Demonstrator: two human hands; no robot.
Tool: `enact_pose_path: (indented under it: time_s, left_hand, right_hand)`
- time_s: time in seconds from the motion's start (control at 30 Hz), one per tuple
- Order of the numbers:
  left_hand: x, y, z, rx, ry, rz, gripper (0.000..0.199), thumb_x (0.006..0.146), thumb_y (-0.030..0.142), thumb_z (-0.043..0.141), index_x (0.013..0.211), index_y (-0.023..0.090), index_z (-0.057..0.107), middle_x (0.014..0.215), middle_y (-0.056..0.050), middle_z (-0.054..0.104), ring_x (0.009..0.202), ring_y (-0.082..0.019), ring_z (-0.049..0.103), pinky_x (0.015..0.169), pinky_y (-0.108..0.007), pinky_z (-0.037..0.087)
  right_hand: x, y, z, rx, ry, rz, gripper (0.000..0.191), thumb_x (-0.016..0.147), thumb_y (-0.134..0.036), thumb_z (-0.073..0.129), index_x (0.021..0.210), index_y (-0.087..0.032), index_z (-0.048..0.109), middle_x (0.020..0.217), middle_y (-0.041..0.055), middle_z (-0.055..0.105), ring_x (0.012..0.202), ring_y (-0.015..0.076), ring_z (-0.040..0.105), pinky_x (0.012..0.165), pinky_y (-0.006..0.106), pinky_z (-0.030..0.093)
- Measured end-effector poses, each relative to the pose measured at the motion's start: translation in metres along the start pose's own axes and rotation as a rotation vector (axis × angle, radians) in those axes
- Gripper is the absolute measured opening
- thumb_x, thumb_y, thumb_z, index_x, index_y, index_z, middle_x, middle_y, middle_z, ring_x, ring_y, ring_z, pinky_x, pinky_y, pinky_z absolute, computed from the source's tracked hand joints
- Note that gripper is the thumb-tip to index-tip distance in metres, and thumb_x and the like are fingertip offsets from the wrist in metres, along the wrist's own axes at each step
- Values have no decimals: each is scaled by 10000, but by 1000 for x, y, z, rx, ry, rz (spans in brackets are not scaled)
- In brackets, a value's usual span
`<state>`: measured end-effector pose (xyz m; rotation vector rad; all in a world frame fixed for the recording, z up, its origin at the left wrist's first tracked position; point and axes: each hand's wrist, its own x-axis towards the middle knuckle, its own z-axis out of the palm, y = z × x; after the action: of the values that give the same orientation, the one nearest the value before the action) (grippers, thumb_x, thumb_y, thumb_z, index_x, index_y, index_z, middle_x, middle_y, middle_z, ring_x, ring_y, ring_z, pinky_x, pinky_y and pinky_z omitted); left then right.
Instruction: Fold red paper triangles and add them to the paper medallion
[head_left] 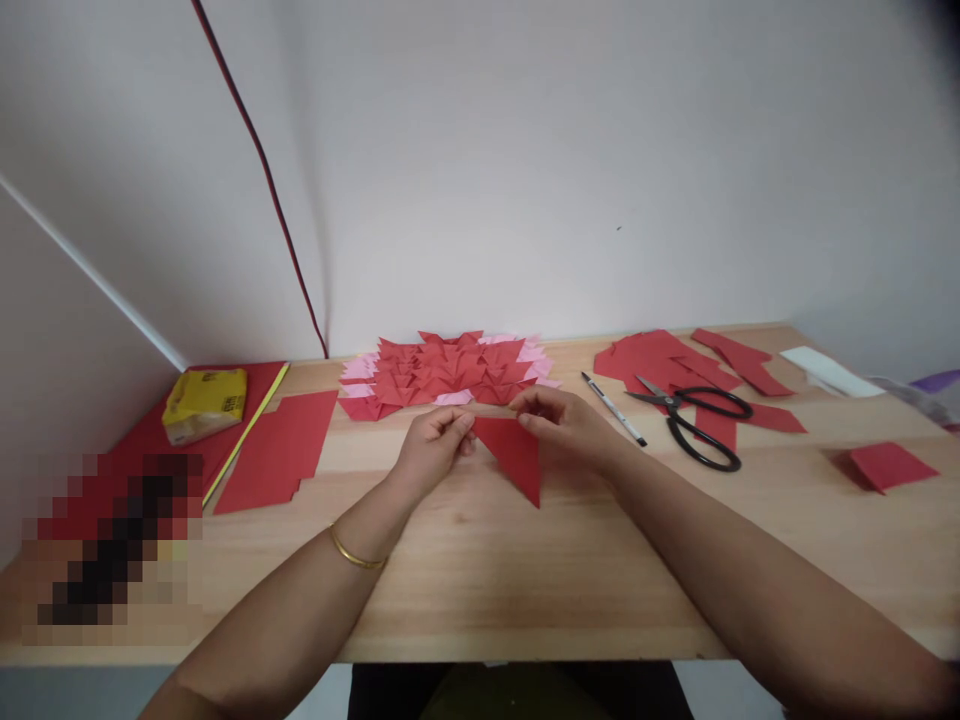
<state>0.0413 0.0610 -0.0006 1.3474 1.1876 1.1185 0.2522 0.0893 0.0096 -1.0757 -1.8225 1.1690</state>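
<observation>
Between my two hands is a red sheet of paper (516, 452), folded to a triangle with one point hanging down toward me. My left hand (435, 445) pinches its upper left corner between thumb and fingers. At the upper right corner, my right hand (566, 428) is closed on the same paper. The paper is held over the middle of the wooden table (465, 590). Just behind my hands sits a dense cluster of folded red and pink paper pieces (450, 370).
Black-handled scissors (686, 410) and a pen (613, 408) lie right, near red paper scraps (660, 355). A small red paper square (892, 467) is far right. Left are red sheets (281, 450), a yellow strip (247, 435) and a yellow packet (205, 403). A wall (525, 180) stands behind.
</observation>
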Motion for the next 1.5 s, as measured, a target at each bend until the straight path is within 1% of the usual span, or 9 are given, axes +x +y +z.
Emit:
enact_pose_path:
  time_s: [0.13,0.23,0.37,0.63,0.97,1.1,1.2,1.33,1.5]
  left_hand:
    - [-4,8,9,193,-54,107,254,805,375,585,677,167,658,572,-1,572,537,-110,488,523,-216,360]
    - [-6,9,13,297,-67,206,170,776,309,617,678,184,679,618,-11,608,597,-128,514,568,-223,378]
    - [-6,7,13,332,-71,239,194,789,302,603,647,185,663,582,-7,592,574,-125,502,561,-224,369]
    - [0,3,-3,97,65,41,293,772,414,628,620,166,591,461,37,508,418,-76,404,459,-208,311]
    - [4,-3,0,-260,68,-103,271,665,378,743,666,133,626,505,16,580,446,-81,509,510,-216,402]
    - [4,-4,1,-295,76,-105,247,638,340,761,723,137,649,562,19,604,461,-82,537,519,-225,433]
    - [3,-5,-2,-164,19,-8,179,705,306,713,785,151,673,642,-8,657,547,-112,596,579,-254,482]
    - [2,-3,-6,287,-76,340,176,809,234,606,950,202,707,978,-64,720,910,-178,649,854,-328,491]
    - [0,1,-2,517,-142,600,321,853,145,472,1097,232,661,1093,-51,699,996,-164,635,887,-329,480]
  right_hand:
    - [-4,-5,13,-157,21,-55,122,717,-213,543,768,-179,648,720,15,638,627,125,514,578,241,388]
    - [-5,-5,24,-172,30,-105,77,709,-193,529,668,-173,592,661,7,604,617,125,514,572,239,392]
    - [-5,-1,27,-179,8,-94,59,698,-188,521,645,-174,542,624,-8,557,574,109,476,529,226,357]
    - [0,9,4,-173,38,7,57,682,-200,501,631,-176,511,576,-34,470,553,100,412,514,225,305]
    - [3,6,0,0,136,77,165,772,-328,527,693,-184,517,646,-15,500,596,115,451,555,241,361]
    - [1,5,2,153,101,88,220,786,-408,578,785,-191,545,718,-4,541,629,120,482,578,245,400]
    - [0,11,5,147,79,94,239,783,-422,610,768,-193,546,689,-12,528,584,110,459,531,237,374]
    - [-1,19,9,60,50,46,228,800,-409,609,748,-194,550,657,-12,530,578,116,459,516,237,365]
    - [-4,14,16,-114,15,-111,187,828,-369,581,796,-189,621,751,25,615,685,152,535,622,278,426]
